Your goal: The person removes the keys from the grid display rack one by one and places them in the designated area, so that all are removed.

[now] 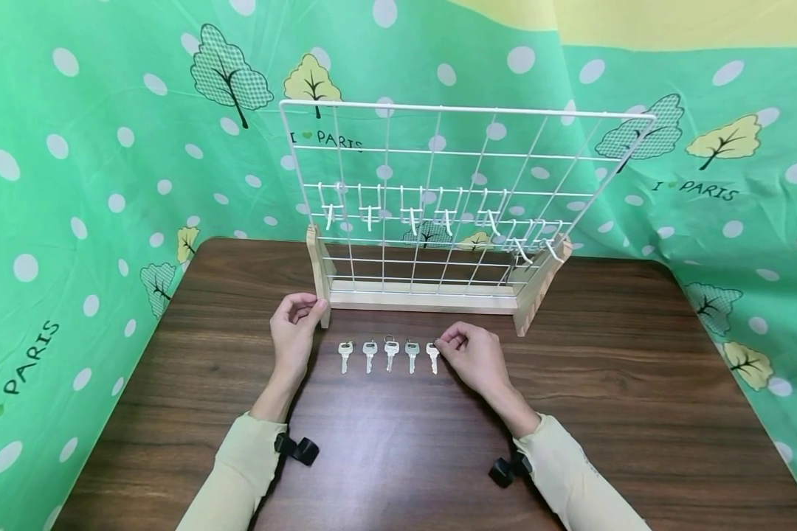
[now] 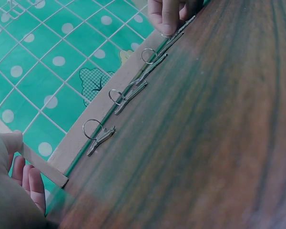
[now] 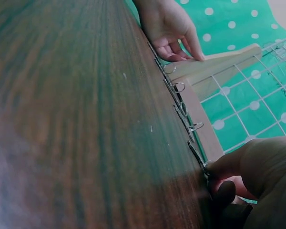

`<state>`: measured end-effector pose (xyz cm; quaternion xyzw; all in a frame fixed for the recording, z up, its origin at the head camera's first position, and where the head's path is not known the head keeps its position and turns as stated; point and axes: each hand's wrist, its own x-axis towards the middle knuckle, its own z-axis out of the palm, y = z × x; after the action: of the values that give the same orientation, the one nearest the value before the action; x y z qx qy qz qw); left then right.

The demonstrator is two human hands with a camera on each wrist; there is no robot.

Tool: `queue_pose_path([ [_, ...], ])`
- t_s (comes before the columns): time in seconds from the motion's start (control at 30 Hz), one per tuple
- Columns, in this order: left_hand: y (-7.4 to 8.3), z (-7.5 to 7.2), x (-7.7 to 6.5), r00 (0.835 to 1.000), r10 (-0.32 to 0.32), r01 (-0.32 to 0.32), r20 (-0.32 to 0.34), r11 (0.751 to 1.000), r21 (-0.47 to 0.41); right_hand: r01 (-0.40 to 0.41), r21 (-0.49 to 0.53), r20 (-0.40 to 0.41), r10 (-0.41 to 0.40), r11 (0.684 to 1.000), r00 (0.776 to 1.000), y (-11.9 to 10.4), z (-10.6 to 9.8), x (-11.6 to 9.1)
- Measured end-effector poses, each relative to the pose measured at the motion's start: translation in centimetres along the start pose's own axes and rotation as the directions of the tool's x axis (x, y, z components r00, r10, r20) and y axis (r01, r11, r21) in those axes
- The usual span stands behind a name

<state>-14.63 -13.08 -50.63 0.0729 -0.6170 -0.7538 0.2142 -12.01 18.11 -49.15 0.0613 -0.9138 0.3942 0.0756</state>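
Observation:
Several silver keys [image 1: 390,346], most with a visible small ring, lie in a row on the brown table. At the row's right end, my right hand [image 1: 474,355] pinches the rightmost key [image 1: 433,358] by its ring end, and the key is still at table level. My left hand [image 1: 294,332] grips the left wooden leg [image 1: 320,273] of a white wire grid rack [image 1: 412,153], with the thumb on the near edge and the fingers curled beside it, as the left wrist view shows. In the right wrist view, the right fingertips [image 3: 217,171] partly hide the key's ring.
White hooks [image 1: 408,217] hang along the grid's middle wires, and two more sit near the right leg [image 1: 544,284]. A pale wooden base bar [image 1: 425,297] runs behind the keys. Green dotted cloth [image 1: 139,140] surrounds the table [image 1: 624,398].

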Motion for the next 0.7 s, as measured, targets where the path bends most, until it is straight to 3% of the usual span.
queue_pose_path([
  [0.4, 0.1, 0.0, 0.0, 1.0, -0.001, 0.001, 0.003, 1.0, -0.005, 0.01, 0.03, -0.01, -0.01, 1.0, 1.0, 0.0, 0.0, 0.0],
  [0.63, 0.1, 0.0, -0.1, 1.0, -0.002, 0.002, 0.002, 1.0, -0.008, 0.09, 0.083, -0.037, -0.088, 0.992, 0.995, 1.8, 0.5, 0.2],
  [0.7, 0.1, 0.1, -0.1, 1.0, -0.002, 0.002, 0.001, 1.0, -0.009, 0.058, 0.076, -0.02, -0.056, 0.995, 0.998, 1.2, 0.2, 0.2],
])
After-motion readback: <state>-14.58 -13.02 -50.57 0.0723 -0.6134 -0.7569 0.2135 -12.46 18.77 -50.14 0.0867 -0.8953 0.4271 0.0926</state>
